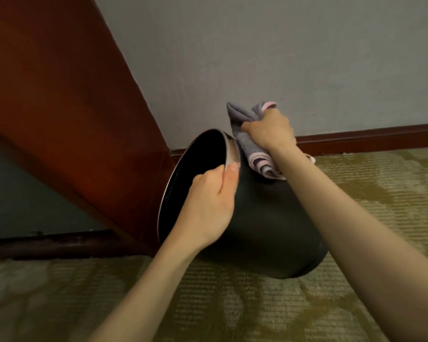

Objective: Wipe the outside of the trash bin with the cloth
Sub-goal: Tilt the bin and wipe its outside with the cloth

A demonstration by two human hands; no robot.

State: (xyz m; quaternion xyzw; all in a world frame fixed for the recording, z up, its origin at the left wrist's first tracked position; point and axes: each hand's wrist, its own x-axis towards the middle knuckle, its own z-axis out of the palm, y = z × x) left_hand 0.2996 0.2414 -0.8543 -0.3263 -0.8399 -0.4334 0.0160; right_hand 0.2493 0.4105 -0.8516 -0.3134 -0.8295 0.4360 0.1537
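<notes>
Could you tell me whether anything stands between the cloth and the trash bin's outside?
Nothing visible: the cloth, gripped in the right hand, lies against the trash bin near its rim, apart from the left hand holding that rim.

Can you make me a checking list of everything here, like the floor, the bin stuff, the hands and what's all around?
Surface: patterned green carpet; whether the bin touches it cannot be told.
Job's things: black trash bin tipped, mouth facing left; grey cloth with pink edging bunched against its upper outside.
Clutter: nothing seen.
Grippers: left hand grips the bin's rim; right hand holds the cloth.
Cables: nothing seen.
Surroundings: grey wall, dark baseboard, reddish wooden panel at left.
</notes>
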